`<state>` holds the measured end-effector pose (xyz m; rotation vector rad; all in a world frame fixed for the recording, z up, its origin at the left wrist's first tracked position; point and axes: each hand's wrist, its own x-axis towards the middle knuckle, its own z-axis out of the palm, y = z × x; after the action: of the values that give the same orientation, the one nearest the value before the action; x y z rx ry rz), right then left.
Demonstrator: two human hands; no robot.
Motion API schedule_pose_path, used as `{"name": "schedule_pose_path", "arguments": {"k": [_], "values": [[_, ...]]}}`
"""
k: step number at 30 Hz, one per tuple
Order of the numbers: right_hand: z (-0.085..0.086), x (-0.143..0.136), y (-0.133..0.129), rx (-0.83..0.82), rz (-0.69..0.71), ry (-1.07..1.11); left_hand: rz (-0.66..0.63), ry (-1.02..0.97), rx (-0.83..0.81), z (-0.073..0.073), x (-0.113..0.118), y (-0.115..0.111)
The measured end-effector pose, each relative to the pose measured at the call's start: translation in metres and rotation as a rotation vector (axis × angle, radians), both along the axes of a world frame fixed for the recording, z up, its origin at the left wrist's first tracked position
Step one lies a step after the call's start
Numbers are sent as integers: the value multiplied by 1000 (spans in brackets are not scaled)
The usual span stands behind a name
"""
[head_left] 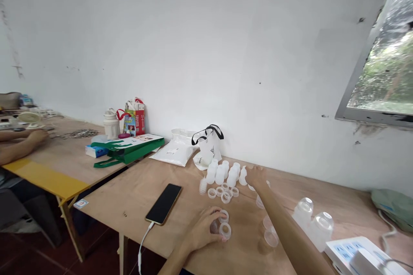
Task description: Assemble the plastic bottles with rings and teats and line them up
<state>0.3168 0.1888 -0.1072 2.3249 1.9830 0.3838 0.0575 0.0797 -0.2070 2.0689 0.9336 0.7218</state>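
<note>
My left hand point(206, 227) is on the table with its fingers curled around clear plastic rings, thumb and forefinger on either side. Two of these rings show at the fingertips, an upper ring point(227, 215) and a lower ring point(225, 230). Farther off, my right hand point(256, 177) closes at the right end of a cluster of frosted white bottles point(220, 175), its fingers against the rightmost bottle point(243, 176); part of the grip is hidden. In front of the bottles lie several loose rings point(226, 197) and a short stack of rings point(202, 186).
Clear plastic discs point(271, 237) lie beside my right forearm. Clear domed covers point(322, 225) stand at right, near a white box point(358, 251). A phone point(164, 203) with its cable lies left. Behind are a white bag point(176, 150) and another person's arm point(19, 146).
</note>
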Motion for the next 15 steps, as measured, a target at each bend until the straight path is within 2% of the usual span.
{"name": "schedule_pose_path", "arguments": {"k": [15], "values": [[-5, 3, 1, -64, 12, 45, 1, 17, 27, -1, -1, 0]]}}
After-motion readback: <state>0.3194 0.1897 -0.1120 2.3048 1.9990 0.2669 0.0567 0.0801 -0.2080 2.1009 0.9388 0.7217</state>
